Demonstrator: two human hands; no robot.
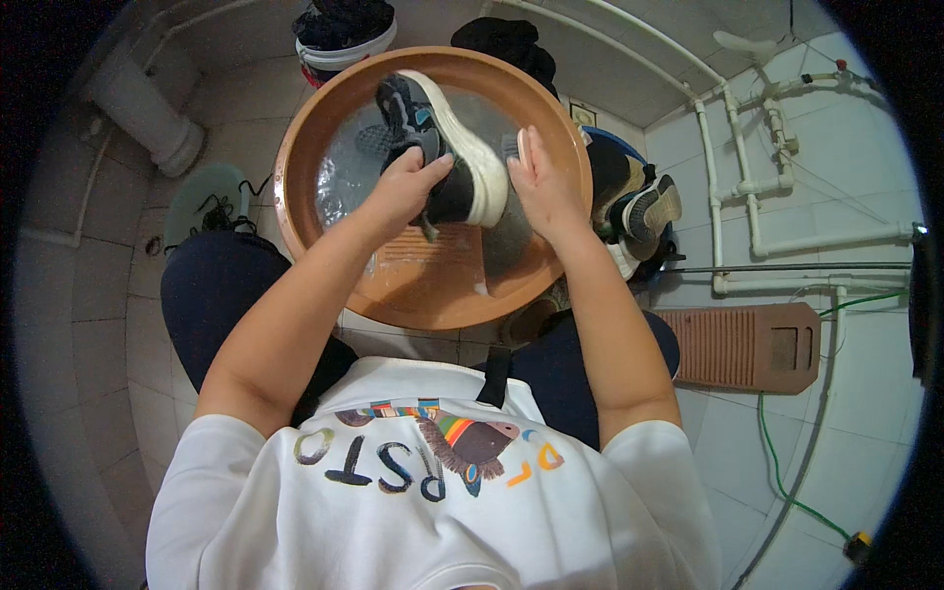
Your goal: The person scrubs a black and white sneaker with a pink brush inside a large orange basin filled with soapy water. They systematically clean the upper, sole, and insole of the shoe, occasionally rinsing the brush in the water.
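Observation:
My left hand [401,197] grips a black and grey sneaker [450,202] by its opening, thumb on the near side. The shoe is tilted over an orange-brown basin [289,182], with its thick white sole turned to the right. On the right, my right hand [547,197] is closed around a small scrub brush [510,147], mostly hidden by the fingers. Its grey bristles face the sole, with a gap between them. Water stands in the basin, and a ribbed washboard slope [433,258] rises at its near side.
Other shoes [644,216] are piled in a dark tub right of the basin. A brown washboard [737,347] lies beside my right knee. White pipes [721,187] run along the right wall. A bucket with dark items [344,44] stands behind; a pale green basin [202,202] is left.

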